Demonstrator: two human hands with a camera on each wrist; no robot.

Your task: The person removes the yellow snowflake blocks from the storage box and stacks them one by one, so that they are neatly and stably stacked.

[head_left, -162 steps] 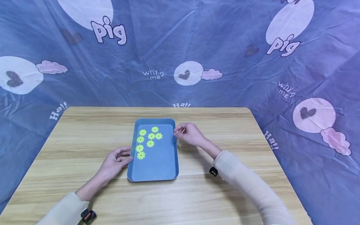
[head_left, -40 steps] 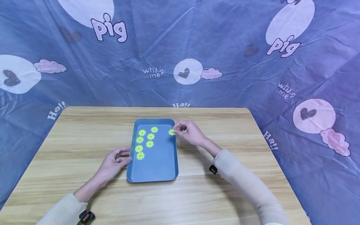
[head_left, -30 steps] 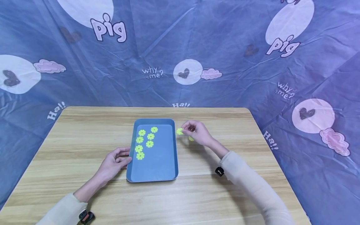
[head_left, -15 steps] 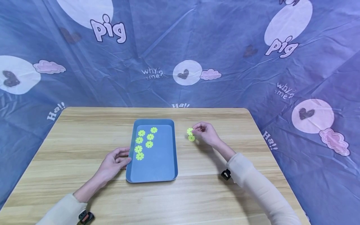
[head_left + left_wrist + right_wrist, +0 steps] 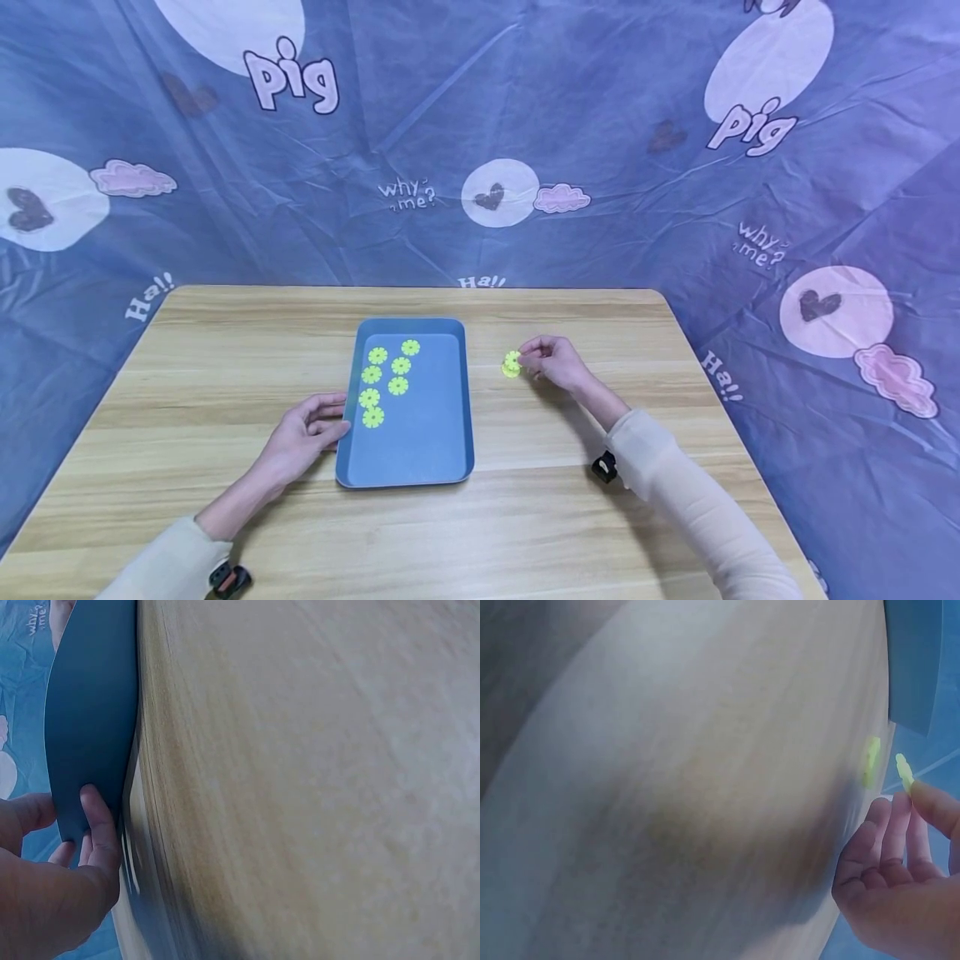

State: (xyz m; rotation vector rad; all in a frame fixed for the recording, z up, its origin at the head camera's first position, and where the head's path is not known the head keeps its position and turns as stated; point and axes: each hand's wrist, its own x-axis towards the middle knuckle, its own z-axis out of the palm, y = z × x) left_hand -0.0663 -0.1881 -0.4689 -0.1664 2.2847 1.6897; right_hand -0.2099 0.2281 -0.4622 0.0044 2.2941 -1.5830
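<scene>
A yellow-green snowflake disc [image 5: 513, 359] is pinched by its edge between thumb and fingertips of my right hand [image 5: 552, 363]. Right under it, more yellow-green snowflake discs [image 5: 510, 372] lie on the table; the right wrist view shows them edge-on as a thick piece [image 5: 871, 761], with a gap to the held disc [image 5: 904, 772]. My left hand [image 5: 298, 437] holds the left side of a blue tray [image 5: 416, 454], thumb at the rim and fingers against the outer wall [image 5: 90, 712]. Inside the tray, several snowflake discs [image 5: 401, 365] lie in two rough columns toward the left.
The wooden table [image 5: 600, 517] reaches back to a blue printed cloth [image 5: 615, 117] that hangs behind and at both sides. Each wrist carries a small black camera, the right one [image 5: 604, 467] below the cuff.
My right hand took a disc from the tray's upper right area, carried it right over the rim and lowered it over the discs on the table. The left hand stays at the tray.
</scene>
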